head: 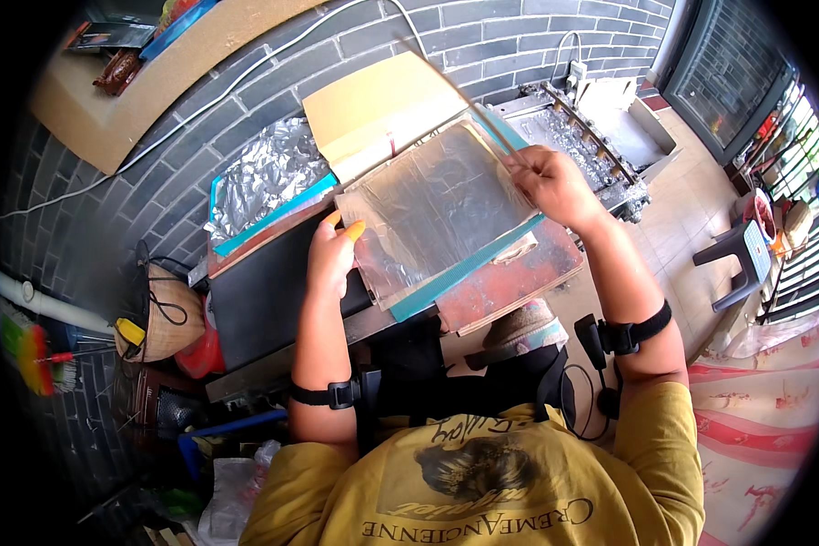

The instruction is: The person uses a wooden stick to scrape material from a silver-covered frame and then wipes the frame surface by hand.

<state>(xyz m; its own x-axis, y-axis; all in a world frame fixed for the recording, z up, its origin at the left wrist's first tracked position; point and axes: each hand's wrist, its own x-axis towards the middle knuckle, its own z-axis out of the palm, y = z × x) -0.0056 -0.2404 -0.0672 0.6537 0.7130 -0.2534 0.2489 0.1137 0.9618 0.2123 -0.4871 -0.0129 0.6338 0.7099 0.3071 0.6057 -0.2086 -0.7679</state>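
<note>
A stack of thin, wrinkled, translucent sheets [443,205] lies on a teal ribbed board [464,269] before me. With yellow covers on its thumb and a finger, my left hand [334,252] pinches the stack's left edge. My right hand [553,181], above the stack's right edge, grips a thin rod [478,109] that slants up and away, blurred at its far end. Beyond the stack stands an open cardboard folder [382,109]. Crumpled silver foil [269,174] fills a teal-edged tray to the left.
Under the teal board is a reddish, worn board [512,273], beside a black surface [266,300]. Foil scraps cover a metal frame with a bar [580,130] at the right, near a white tray [638,136]. A grey brick wall stands behind; a plastic stool [740,259] is farther right.
</note>
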